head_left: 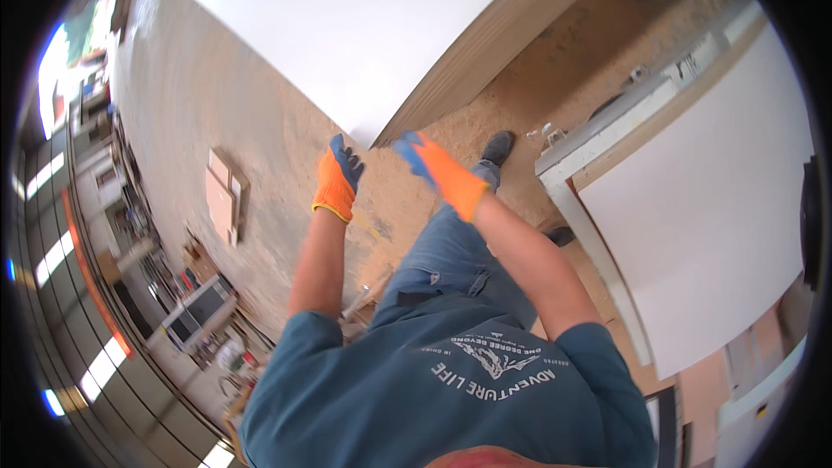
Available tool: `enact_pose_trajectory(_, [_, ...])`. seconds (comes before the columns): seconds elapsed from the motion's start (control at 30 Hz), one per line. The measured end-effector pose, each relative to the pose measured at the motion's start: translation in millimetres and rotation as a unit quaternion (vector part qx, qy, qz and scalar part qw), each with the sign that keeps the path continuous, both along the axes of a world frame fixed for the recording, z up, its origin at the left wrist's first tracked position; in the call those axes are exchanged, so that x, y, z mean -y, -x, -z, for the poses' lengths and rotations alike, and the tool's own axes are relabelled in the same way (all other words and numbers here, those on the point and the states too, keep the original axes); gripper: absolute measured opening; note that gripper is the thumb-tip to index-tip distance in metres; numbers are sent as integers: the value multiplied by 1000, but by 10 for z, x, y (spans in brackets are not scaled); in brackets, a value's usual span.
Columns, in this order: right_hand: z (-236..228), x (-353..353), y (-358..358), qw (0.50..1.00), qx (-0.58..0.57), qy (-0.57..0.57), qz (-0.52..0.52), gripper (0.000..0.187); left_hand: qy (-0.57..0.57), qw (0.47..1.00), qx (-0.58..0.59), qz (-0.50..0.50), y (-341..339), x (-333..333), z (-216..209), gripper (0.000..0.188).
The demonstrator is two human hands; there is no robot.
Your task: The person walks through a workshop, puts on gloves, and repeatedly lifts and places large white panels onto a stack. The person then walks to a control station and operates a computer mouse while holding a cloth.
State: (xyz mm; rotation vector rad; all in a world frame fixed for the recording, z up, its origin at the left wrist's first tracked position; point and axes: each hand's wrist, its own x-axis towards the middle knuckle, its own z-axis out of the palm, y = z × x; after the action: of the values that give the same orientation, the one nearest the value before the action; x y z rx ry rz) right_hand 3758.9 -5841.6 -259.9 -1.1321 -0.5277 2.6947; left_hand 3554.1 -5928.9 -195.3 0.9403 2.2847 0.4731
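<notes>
One stack of white boards is at twelve o'clock. Left hand has grip wide, empty; right hand is blurred, I cannot tell. One-sided pulling may make this stack slide.

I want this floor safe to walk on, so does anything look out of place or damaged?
Yes: small pale boards lie loose on the floor, left of the left hand and apart from the large white-topped stack, and what looks like brown dust covers much of the floor. No damage is clear.

Board pieces lie left of the sheet stack, a table right.
</notes>
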Motion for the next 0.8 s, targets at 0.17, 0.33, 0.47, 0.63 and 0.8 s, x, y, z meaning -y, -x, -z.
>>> enact_pose_trajectory(0.17, [-81, 114, 1469, 945, 105, -262, -167, 40, 142, 930, -180, 286, 142, -570, 11, 29])
enact_pose_trajectory(0.33, [-317, 68, 1691, 553, 207, -615, -523, 50, 171, 926, -150, 302, 131, -607, -378, 36])
enact_pose_trajectory(0.47, [-656, 94, 1474, 552, 236, -649, -467, 41, 174, 936, -159, 262, 144, -446, -472, 32])
enact_pose_trajectory(0.63, [-975, -17, 1352, 551, 249, -662, -442, 36, 182, 909, -197, 318, 214, -441, -431, 35])
enact_pose_trajectory(0.8, [-1040, -28, 1469, 611, 256, -598, -451, 38, 153, 882, -212, 391, 371, -378, -426, 32])
